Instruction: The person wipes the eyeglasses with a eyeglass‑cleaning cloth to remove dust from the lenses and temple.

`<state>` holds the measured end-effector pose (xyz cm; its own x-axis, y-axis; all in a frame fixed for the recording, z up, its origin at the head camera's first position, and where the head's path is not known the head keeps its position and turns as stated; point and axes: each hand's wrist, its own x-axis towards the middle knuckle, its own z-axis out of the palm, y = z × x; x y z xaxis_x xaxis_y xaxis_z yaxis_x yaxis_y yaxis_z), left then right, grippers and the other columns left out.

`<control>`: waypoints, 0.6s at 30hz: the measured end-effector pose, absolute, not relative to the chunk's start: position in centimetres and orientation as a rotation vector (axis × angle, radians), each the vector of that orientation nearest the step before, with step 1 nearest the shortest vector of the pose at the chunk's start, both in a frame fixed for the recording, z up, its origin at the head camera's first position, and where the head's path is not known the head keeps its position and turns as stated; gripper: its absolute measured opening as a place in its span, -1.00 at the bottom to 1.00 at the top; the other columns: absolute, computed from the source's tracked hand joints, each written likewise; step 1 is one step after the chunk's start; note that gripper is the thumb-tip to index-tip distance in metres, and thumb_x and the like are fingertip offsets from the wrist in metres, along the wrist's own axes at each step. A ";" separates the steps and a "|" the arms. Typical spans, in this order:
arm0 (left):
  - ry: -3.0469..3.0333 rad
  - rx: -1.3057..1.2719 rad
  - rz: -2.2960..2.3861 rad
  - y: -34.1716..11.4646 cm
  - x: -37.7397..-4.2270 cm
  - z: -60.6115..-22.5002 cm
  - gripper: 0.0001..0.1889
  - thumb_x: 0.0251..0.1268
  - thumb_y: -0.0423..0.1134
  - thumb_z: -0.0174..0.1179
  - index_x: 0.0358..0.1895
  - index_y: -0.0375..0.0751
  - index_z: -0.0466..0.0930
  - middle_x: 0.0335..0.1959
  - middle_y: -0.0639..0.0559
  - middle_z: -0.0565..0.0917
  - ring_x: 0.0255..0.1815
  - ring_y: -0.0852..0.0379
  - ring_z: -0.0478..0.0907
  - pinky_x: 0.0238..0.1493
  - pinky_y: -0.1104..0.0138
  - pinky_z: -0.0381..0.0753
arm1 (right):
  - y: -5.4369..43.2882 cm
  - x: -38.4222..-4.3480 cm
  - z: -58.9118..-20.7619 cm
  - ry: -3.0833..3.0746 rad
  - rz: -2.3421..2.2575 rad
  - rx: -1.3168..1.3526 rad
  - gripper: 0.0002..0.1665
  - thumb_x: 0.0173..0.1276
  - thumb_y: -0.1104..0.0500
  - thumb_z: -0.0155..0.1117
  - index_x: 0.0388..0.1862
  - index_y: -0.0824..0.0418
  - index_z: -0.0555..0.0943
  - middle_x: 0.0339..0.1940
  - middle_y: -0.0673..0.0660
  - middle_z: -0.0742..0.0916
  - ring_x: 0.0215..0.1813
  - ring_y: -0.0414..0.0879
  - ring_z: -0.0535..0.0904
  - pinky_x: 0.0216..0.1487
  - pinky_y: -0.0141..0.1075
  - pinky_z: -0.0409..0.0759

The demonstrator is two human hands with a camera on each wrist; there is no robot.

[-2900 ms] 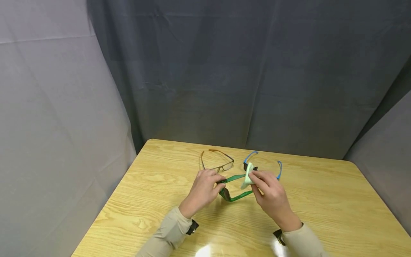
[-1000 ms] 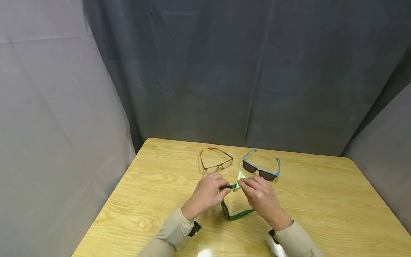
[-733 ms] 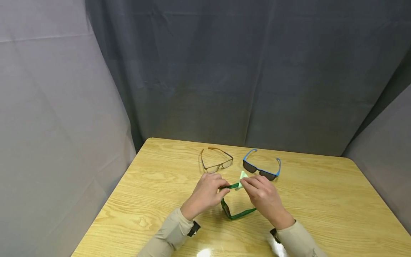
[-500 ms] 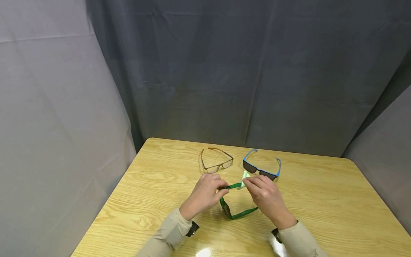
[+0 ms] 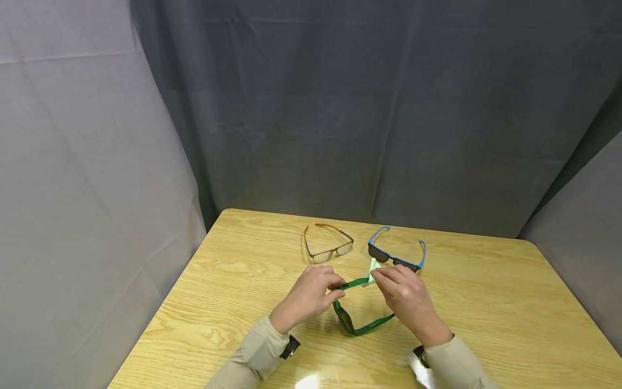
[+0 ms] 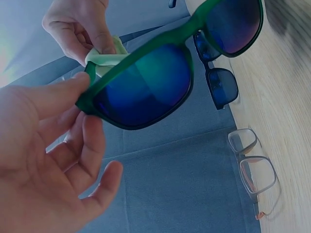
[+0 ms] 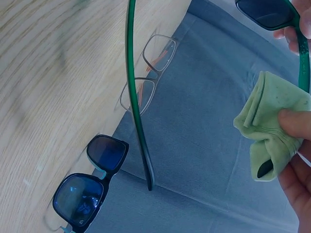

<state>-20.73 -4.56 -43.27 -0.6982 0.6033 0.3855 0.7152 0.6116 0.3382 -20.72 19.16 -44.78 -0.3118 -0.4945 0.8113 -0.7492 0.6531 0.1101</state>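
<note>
- Clearly, the fingers of the left hand (image 5: 311, 294) are clamped on the green plastic-framed sunglasses with dark, mirrored lenses (image 6: 146, 85), pinching them at the corner where the far arm meets the front.
- Likewise, the fingers of the right hand (image 5: 408, 297) are clamped on a folded, pale green soft cloth (image 7: 272, 121), thumb pressed on its outer side.
- The cloth wraps round the far arm of the green sunglasses near its end; in the right wrist view a dark tip shows in the cloth's lower fold.
- The green sunglasses are held between the two hands, arms unfolded, lenses toward the person's left; their nearer arm is free of the cloth and reaches toward the right hand.
- Both wrists carry a black device (image 5: 290, 347) below the hand, next to beige sleeves (image 5: 259, 346).
- Beyond the left hand, clear-lensed glasses with a thin brownish frame (image 5: 322, 257) rest on the pale wood-grain counter (image 5: 218, 302), arms open toward its far edge.
- To their right, just beyond the right hand, lie blue-armed sunglasses with dark lenses (image 5: 379, 254), also open.
- Behind the counter hangs a dark grey fabric curtain (image 5: 311, 119); lighter grey fabric (image 5: 87, 189) covers both sides.
</note>
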 end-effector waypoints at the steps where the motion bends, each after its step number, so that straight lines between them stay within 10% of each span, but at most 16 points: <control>1: -2.611 -1.084 -0.703 -4.6 -20.7 -43.2 -0.86 0.22 -0.15 0.29 -0.19 -0.05 0.73 -0.42 0.24 0.57 -0.35 0.25 0.54 -0.04 0.28 0.46 | 19.2 -20.7 -44.7 -1.988 0.359 0.968 -0.53 0.55 0.14 -0.11 -0.26 0.34 0.73 -0.33 0.13 0.73 -0.32 0.00 0.61 -0.31 -0.18 0.58; 18: -2.628 -1.087 -0.706 -4.8 -21.0 -43.3 -0.86 0.26 -0.17 0.26 -0.18 -0.08 0.72 -0.42 0.24 0.55 -0.38 0.31 0.50 -0.20 0.38 0.46 | 19.8 -21.2 -45.0 -1.980 0.381 0.956 -0.52 0.55 0.11 -0.10 -0.26 0.35 0.72 -0.32 0.16 0.74 -0.30 0.04 0.62 -0.29 -0.15 0.60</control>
<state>-20.95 -4.80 -43.34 -0.7056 0.6076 0.3646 0.7086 0.6128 0.3499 -21.22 19.76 -45.02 -0.3172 -0.4784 0.8188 -0.7482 0.6568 0.0939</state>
